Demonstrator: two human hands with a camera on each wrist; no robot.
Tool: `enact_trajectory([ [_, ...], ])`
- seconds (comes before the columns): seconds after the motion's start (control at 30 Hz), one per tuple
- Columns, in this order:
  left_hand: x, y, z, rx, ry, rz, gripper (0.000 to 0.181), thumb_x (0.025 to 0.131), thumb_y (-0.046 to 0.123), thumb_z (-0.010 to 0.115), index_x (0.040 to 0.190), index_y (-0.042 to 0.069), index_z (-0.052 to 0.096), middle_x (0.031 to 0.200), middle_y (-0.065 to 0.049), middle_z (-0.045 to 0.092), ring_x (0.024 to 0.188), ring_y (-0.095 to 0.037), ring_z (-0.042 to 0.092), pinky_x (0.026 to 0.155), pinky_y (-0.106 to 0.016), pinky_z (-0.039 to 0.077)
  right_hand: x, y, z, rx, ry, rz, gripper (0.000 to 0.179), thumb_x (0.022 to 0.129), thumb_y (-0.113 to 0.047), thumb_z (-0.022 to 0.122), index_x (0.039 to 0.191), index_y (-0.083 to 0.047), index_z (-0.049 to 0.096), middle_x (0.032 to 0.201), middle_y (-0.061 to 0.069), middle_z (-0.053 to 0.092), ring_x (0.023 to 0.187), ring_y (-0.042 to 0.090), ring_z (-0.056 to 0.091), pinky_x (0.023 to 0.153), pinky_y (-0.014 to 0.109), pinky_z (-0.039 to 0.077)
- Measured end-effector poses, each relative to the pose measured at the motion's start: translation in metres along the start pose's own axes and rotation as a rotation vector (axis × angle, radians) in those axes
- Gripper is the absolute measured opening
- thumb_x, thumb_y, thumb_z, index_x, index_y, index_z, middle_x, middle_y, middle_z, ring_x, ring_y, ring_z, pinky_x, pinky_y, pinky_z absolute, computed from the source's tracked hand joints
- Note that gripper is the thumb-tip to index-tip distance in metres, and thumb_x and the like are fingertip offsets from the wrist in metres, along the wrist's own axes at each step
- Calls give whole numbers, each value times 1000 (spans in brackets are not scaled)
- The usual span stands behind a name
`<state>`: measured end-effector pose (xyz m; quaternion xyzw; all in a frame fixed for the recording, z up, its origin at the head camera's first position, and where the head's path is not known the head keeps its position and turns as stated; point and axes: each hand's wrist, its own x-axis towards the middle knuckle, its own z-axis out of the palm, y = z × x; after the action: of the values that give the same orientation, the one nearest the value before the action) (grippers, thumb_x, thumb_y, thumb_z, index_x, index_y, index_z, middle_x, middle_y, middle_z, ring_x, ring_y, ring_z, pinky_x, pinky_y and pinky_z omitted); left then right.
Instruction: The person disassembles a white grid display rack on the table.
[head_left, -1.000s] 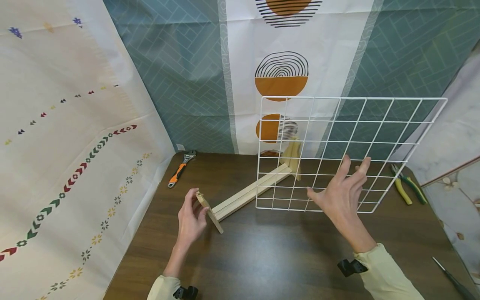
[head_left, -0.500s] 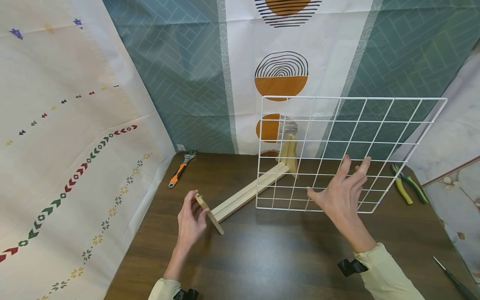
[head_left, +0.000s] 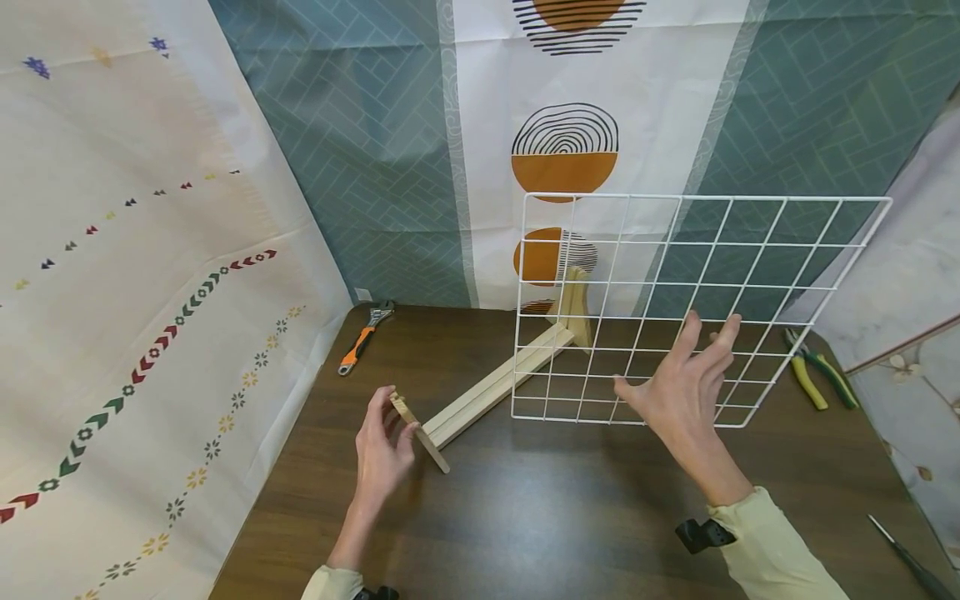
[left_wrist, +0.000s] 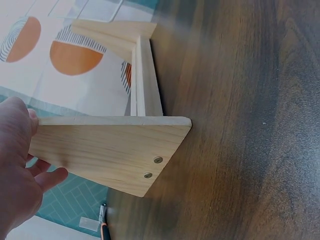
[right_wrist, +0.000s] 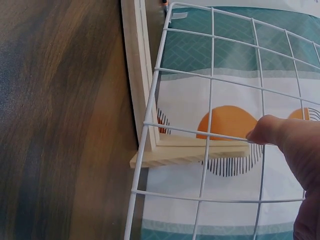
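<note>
Head view: your left hand (head_left: 382, 448) pinches the wooden end board (head_left: 432, 451), your right hand (head_left: 686, 392) holds the wire grid (head_left: 702, 285); both seem light and stiff, best taken at edges.

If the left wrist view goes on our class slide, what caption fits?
A left hand grips a wooden end board, two metal fasteners near its slanted edge, dark tabletop alongside.
</note>
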<state>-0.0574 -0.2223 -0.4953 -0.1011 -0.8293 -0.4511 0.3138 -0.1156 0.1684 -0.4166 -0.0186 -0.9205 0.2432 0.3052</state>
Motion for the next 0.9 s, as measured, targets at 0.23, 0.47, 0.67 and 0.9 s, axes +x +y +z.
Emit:
enact_trajectory([
  [0.23,-4,1,0,-5,6,1,77,66,-29,74,134,-6,46,116,-24,58,108,-42,63,83,-55,54,-1,1,1,7,14,-18,136,50,-27,99,152,-1,14,159,25,-15,129,57,21,85,75,39],
  [0.47,-6,0,0,-1,12,3,78,66,-29,74,134,-4,47,115,-22,59,105,-42,64,82,-55,54,-1,0,0,-8,-8,-2,136,51,-27,98,153,-1,13,159,25,-15,130,57,21,85,75,39],
  [0.67,-7,1,-1,-6,25,7,78,65,-29,74,134,-3,48,114,-20,59,103,-42,65,81,-53,55,-1,-1,0,-9,-33,24,137,50,-27,99,153,-1,12,159,23,-17,131,56,20,87,75,39],
  [0.9,-7,1,-1,-9,28,16,78,66,-28,75,135,-3,48,114,-23,59,102,-39,65,80,-53,55,-1,0,0,-14,-31,18,136,51,-28,98,153,0,13,159,24,-17,131,57,20,85,76,39],
])
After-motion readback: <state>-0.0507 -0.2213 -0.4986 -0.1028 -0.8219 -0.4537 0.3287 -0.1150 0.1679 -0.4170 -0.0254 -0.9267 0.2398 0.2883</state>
